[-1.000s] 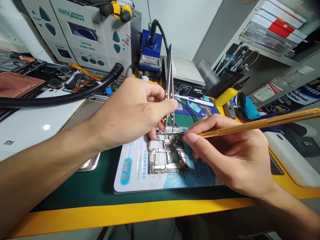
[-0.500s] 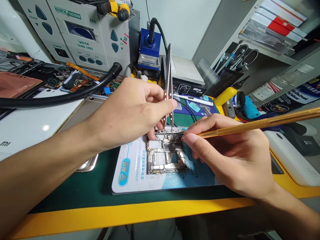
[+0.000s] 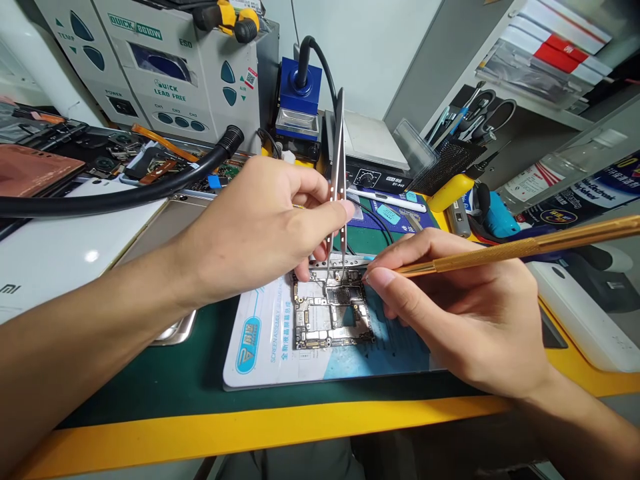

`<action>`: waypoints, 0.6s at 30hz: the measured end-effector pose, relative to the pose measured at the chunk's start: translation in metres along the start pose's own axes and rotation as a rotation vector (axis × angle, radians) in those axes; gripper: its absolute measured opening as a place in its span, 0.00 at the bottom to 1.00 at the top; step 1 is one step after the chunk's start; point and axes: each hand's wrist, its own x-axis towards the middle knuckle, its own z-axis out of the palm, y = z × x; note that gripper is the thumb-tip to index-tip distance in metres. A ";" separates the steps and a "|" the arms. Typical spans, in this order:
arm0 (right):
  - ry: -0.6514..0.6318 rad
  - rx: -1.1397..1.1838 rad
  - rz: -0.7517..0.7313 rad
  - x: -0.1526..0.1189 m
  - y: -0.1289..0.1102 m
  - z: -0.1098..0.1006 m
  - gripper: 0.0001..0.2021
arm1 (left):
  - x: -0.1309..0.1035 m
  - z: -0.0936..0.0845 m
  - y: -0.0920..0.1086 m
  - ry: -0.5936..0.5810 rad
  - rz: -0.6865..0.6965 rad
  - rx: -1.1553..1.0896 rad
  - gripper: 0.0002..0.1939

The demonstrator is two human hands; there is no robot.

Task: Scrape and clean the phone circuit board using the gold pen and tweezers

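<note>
My left hand (image 3: 280,223) pinches metal tweezers (image 3: 338,160), held upright with their two tips apart on the upper part of a circuit board (image 3: 335,332). My right hand (image 3: 465,313) is closed around a slim golden pen-like tool (image 3: 500,251), which slants down to the left. Its tip is at the board's upper right corner, partly hidden by my fingers. The board lies on a white and blue printed pad (image 3: 257,300), below and between both hands.
A grey hot-air station (image 3: 165,100) stands at the back left, its black hose (image 3: 185,180) crossing above phone parts. Behind the hands sit a blue holder (image 3: 300,87) and a small device (image 3: 370,177). A mesh tool cup (image 3: 453,160) and bottles stand right.
</note>
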 end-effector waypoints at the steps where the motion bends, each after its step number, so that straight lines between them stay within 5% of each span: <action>1: -0.001 -0.001 0.003 0.000 0.000 0.000 0.06 | 0.000 0.000 0.000 0.000 0.003 -0.001 0.13; 18: 0.001 -0.001 -0.004 0.001 -0.002 0.001 0.07 | -0.003 -0.001 0.004 -0.028 -0.025 0.048 0.13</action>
